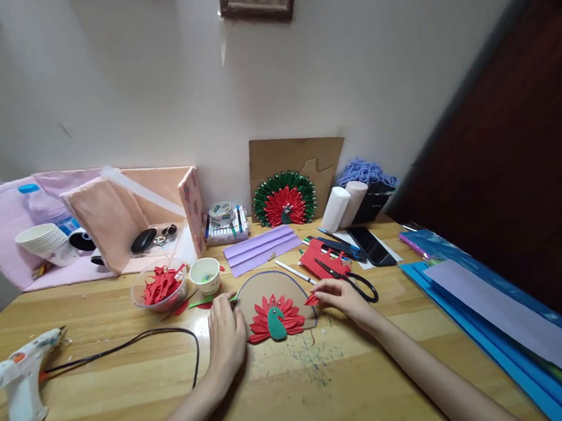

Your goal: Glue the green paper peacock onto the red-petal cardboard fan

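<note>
A half-round piece of cardboard point(253, 292) with a blue drawn outline lies in front of me. On it is a peacock figure with a green foam body point(276, 326) and a fan of red feathers point(292, 319). My left hand point(226, 330) rests at the cardboard's left edge, fingers extended and lying down, with a green strip point(201, 302) beside them. At the right edge, my right hand point(342, 297) pinches a small red foam feather point(311, 299) between thumb and fingertips. Black-handled scissors point(363, 287) lie just beyond that hand, partly over a red foam sheet point(320, 259).
Left are a glue gun point(26, 382) with its cord point(126, 340), a bowl of red scraps point(137, 297) and a paper cup point(205, 273). A finished peacock board point(296, 155) leans on the wall. Coloured sheets point(490, 311) lie right; a phone point(372, 246) sits behind the scissors.
</note>
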`<state>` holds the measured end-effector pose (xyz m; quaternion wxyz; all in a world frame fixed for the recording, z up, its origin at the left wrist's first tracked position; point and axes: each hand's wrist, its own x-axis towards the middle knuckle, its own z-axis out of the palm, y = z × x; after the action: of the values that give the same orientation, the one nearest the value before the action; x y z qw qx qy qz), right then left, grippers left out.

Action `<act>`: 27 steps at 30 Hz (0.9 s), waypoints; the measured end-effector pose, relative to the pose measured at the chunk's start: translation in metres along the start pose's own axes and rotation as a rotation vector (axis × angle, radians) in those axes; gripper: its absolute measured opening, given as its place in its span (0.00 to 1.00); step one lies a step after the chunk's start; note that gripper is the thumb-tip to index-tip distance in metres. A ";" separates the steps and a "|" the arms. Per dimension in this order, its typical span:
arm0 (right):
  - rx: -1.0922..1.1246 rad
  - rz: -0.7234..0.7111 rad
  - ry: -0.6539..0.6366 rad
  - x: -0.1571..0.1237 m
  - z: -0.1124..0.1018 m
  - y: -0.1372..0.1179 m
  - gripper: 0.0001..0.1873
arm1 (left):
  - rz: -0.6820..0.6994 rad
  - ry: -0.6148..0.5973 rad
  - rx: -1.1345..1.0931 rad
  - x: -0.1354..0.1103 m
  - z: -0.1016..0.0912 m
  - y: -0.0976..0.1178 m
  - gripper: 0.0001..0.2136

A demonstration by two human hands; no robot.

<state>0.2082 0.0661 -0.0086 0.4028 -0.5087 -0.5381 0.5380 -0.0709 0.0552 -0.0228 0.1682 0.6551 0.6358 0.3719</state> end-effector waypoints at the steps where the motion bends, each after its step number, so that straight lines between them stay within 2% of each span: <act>1: 0.016 -0.006 0.032 -0.002 0.000 0.004 0.16 | 0.017 -0.003 -0.012 0.000 0.001 0.000 0.11; 6: 0.008 -0.059 0.170 -0.009 0.002 0.017 0.18 | 0.078 -0.047 -0.138 0.001 0.007 -0.003 0.12; 18: -0.127 0.071 0.100 -0.024 0.003 0.017 0.12 | 0.044 -0.133 -0.113 0.004 0.012 -0.007 0.10; 27: -0.261 0.080 0.148 -0.034 0.018 0.011 0.08 | 0.034 -0.154 -0.091 0.004 0.011 -0.004 0.11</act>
<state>0.1975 0.0292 -0.0171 0.3501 -0.6159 -0.5518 0.4400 -0.0657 0.0623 -0.0318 0.2400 0.6842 0.5920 0.3518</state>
